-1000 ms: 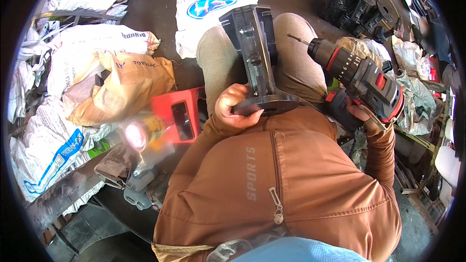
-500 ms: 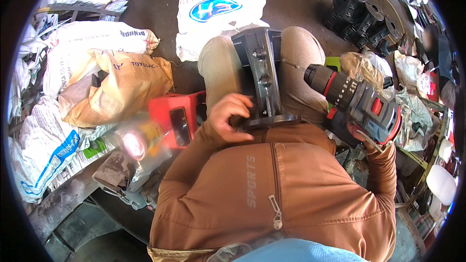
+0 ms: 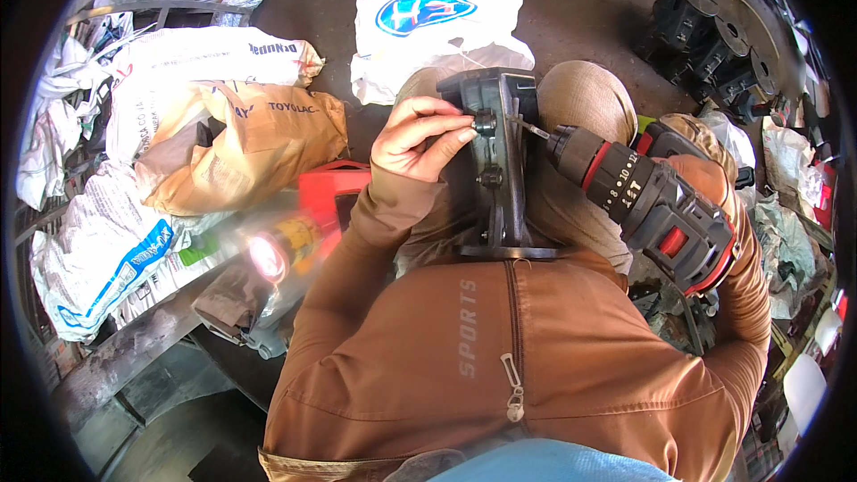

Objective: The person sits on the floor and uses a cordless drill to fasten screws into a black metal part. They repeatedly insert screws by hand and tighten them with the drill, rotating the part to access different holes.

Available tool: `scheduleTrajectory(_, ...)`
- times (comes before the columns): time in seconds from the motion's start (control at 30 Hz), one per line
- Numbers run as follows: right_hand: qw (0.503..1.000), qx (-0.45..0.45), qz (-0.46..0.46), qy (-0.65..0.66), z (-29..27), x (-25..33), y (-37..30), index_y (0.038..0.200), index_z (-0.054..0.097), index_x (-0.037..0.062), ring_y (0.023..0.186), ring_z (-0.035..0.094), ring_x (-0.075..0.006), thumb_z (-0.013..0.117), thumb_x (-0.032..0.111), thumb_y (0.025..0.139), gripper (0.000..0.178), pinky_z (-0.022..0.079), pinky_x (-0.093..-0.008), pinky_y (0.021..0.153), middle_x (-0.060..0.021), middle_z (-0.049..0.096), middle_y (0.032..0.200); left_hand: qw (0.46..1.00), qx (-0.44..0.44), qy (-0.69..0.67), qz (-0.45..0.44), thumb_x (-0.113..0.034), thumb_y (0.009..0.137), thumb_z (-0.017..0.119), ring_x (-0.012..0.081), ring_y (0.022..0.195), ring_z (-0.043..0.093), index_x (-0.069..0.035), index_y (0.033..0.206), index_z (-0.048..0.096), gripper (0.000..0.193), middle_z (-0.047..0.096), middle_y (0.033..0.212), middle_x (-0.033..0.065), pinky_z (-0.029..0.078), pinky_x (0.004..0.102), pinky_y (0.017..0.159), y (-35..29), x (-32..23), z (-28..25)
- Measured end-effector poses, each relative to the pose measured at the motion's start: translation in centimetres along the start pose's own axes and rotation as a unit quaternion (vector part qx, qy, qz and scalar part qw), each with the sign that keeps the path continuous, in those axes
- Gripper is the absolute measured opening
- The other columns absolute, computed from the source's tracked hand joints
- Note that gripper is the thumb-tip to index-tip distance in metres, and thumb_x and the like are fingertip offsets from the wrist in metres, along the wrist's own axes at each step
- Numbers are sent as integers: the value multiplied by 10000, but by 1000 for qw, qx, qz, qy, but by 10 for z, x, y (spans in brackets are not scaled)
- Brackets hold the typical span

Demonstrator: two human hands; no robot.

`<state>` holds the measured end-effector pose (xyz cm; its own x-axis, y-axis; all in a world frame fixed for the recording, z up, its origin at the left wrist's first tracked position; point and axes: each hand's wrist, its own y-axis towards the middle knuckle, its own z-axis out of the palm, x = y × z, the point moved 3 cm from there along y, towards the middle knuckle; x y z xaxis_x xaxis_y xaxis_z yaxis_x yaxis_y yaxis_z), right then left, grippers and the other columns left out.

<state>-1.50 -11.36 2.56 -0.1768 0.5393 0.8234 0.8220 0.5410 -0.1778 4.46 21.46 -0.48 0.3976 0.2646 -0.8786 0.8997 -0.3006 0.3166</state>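
Observation:
A long black plastic part (image 3: 509, 187) with a flanged end stands upright between my knees, its round flange close to my jacket. My left hand (image 3: 418, 141) is closed, thumb and fingertips pinching a small dark cylindrical fitting (image 3: 483, 122) near the part's far end. A similar fitting (image 3: 490, 177) sits lower on the same face. In my right hand (image 3: 701, 177) is a cordless drill (image 3: 669, 214), its chuck pointing left. The drill's thin bit (image 3: 533, 128) reaches the right side of the black part; whether it touches cannot be made out.
Several black spool-like parts (image 3: 714, 31) stand at the far right. A white printed sack (image 3: 437, 45) lies ahead of my knees. On the left are a brown paper sack (image 3: 259, 147), a red object (image 3: 326, 183) and a bright lamp (image 3: 266, 257). Crumpled bags (image 3: 786, 205) crowd the right.
My left hand has moved from the part's near end up to the small fitting at the far end. The drill bit has come in against or beside the part. The view has shifted slightly.

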Motion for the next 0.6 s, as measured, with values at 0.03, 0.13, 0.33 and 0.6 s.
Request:
scheduleTrajectory(0.03,999,11,-21,-24,-2,-6,4,1069,646,-1,811,675,-240,733,131,745,360,528,-311,763,-107,679,904,1000,0,-8,11,20,744,750,158,842,604,-27,915,723,179,633,929,65,489,257,728,1,1,0)
scheduleTrajectory(0.13,996,31,-17,77,-4,-21,8,1109,641,-28,822,675,-224,656,132,831,321,525,-327,769,-118,684,923,1000,7,-13,7,21,745,748,157,833,603,-25,908,723,171,632,922,67,488,255,719,4,4,-1)
scheduleTrajectory(0.33,954,150,-25,258,-2,-52,28,1156,614,-47,862,669,-213,578,143,900,322,522,-301,786,-142,685,973,1000,7,-1,1,9,753,750,153,832,599,-23,900,718,154,621,942,67,484,252,716,2,8,-3)
scheduleTrajectory(0.6,978,-16,-201,-50,-27,-26,25,1092,643,-42,764,671,-310,688,167,768,388,519,-356,693,-174,669,849,999,35,-26,-25,-12,741,771,160,924,571,-11,1011,642,299,536,1080,83,483,278,764,0,3,-1)
